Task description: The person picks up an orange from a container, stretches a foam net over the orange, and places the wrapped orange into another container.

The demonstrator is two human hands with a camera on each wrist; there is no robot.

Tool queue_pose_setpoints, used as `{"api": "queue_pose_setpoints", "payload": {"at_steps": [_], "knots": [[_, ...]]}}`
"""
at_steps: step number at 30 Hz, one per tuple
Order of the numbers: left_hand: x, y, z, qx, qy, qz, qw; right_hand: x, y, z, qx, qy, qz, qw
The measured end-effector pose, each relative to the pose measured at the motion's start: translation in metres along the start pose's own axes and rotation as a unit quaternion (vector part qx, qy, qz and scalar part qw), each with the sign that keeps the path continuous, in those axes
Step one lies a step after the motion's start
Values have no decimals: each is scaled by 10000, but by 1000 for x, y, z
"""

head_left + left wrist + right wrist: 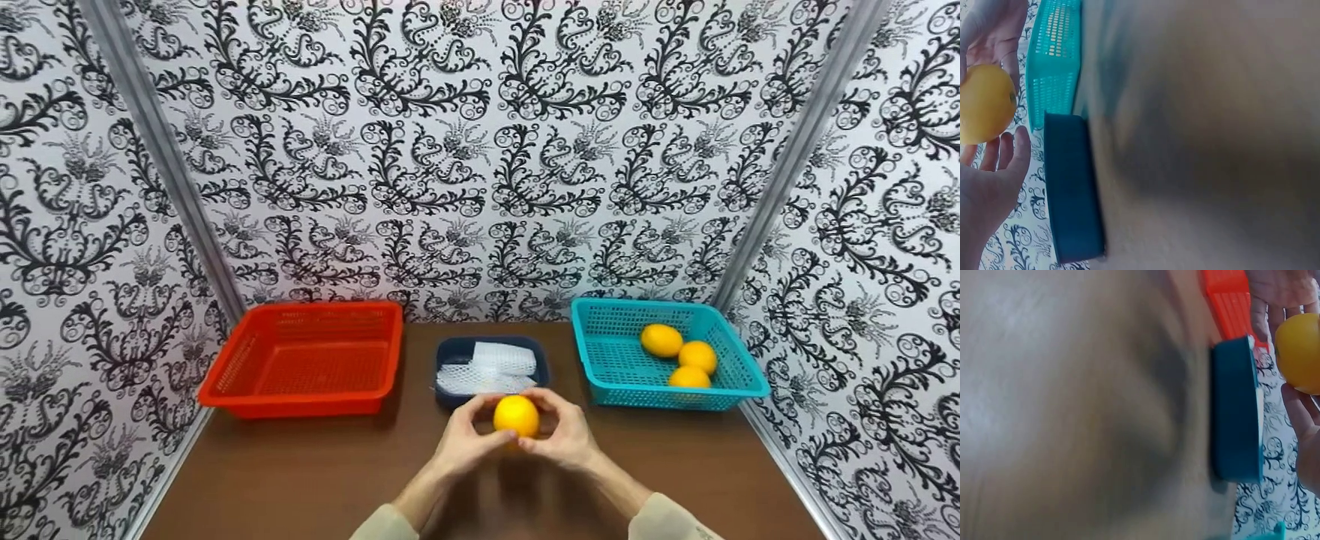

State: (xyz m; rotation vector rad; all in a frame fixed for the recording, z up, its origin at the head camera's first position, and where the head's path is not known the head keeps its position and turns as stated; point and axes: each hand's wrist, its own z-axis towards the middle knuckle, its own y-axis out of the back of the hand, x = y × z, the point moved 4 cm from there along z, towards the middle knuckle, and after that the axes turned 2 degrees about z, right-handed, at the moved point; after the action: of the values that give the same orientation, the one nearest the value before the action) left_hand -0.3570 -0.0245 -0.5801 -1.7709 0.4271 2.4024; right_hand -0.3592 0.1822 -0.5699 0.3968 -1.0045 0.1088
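Note:
An orange (517, 416) is held up above the brown table, between both hands. My left hand (461, 444) grips it from the left with curled fingers and thumb, while my right hand (568, 437) grips its right side the same way. Seen from the left wrist, the orange (987, 104) shows a small stem mark. The right wrist view shows the fingertips of the right hand (1307, 444) against the fruit's lower edge. Just behind the hands is a dark blue tray (442, 394) with white foam net sleeves (491, 367) in it.
At the left stands a red basket (300, 401) with nothing seen inside. A turquoise basket (667, 396) at the right holds several things: oranges (661, 340) grouped toward its right side. Patterned walls (480, 165) enclose the brown table (315, 472) at the back and sides.

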Motion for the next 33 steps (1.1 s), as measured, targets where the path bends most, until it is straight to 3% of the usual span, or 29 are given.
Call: {"api": "queue_pose_setpoints", "payload": {"at_steps": [9, 17, 22, 33], "knots": [[11, 12, -19, -109, 72, 115, 9998, -12, -25, -5, 454, -298, 379, 9978], [25, 16, -30, -54, 127, 663, 9977, -34, -44, -14, 708, -470, 592, 9946], [33, 18, -38, -38, 291, 632, 9976, -43, -53, -17, 802, -705, 646, 9922], [43, 18, -52, 189, 122, 897, 9957, -46, -67, -28, 684, -1380, 173, 9879]]}}
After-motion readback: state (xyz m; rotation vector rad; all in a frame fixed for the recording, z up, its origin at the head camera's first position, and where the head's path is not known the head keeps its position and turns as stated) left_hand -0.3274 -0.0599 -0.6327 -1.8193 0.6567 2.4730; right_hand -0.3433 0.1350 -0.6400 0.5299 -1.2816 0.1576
